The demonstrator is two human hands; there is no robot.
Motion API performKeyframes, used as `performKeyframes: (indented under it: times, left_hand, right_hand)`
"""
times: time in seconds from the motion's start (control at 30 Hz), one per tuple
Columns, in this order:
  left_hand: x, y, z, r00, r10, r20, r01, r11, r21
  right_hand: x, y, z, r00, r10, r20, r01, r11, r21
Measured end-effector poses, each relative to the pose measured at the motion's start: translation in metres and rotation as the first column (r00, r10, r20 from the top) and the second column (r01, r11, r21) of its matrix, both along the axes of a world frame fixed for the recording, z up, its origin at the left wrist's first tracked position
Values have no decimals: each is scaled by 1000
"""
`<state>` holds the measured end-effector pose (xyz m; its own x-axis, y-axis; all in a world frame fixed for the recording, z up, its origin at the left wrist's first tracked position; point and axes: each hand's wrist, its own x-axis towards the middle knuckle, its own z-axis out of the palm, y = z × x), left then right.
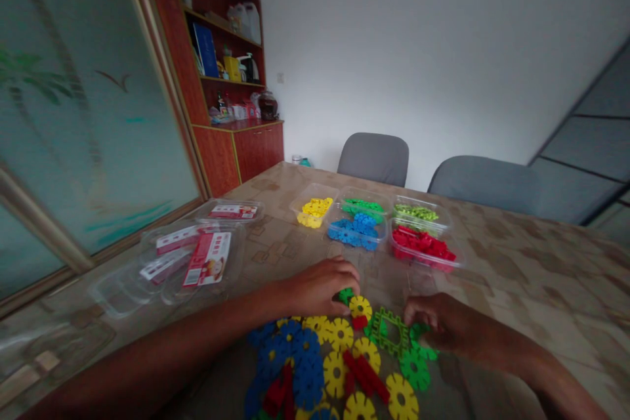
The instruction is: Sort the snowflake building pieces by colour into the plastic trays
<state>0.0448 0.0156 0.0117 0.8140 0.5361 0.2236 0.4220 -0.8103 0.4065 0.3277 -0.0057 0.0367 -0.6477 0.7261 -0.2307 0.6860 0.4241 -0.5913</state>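
Note:
My left hand is closed, fingers bent and thumb underneath, around a green notched disc just above the pile. Opposite it, my right hand curls its fingers over another green notched disc, partly hidden by the fingers. Between the hands lies a light green square frame piece. Yellow notched discs, blue notched discs and red bar pieces lie loosely mixed in front of me. One more green disc sits below my right hand.
Beyond the hands stand clear tubs of sorted pieces: yellow, green, blue, light green and red. Clear lids with labels lie at left on the patterned table. Two grey chairs stand behind.

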Motion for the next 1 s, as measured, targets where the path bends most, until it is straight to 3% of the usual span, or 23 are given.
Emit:
performKeyframes:
  times: [0.1, 0.27, 0.37, 0.53, 0.8, 1.0]
  left_hand:
    - [3, -2, 0, 1000, -25, -14, 25, 1000, -9]
    - [2, -3, 0, 996, 75, -56, -74, 997, 33]
    - [1, -2, -2, 993, 108, -56, -104, 992, 68]
    - [3, -3, -2, 993, 102, -68, -98, 993, 61]
    - [-1, 3, -9, 983, 166, -76, -164, 986, 32]
    - [-2, 0, -1, 965, 246, -90, -253, 964, -80]
  right_hand:
    - [-9, -4, 1, 1000, -17, -4, 16, 1000, -17]
    - [-4, 1, -2, 999, -1, -45, -1, 999, -35]
    - [3, 4, -5, 999, -44, 11, 44, 999, -17]
    - [-2, -6, -5, 1000, -8, 27, 12, 990, -139]
    - [-19, -3, -17, 997, -19, -69, 22, 999, 43]
    - [-27, -15, -6, 995, 49, -87, -60, 990, -128]
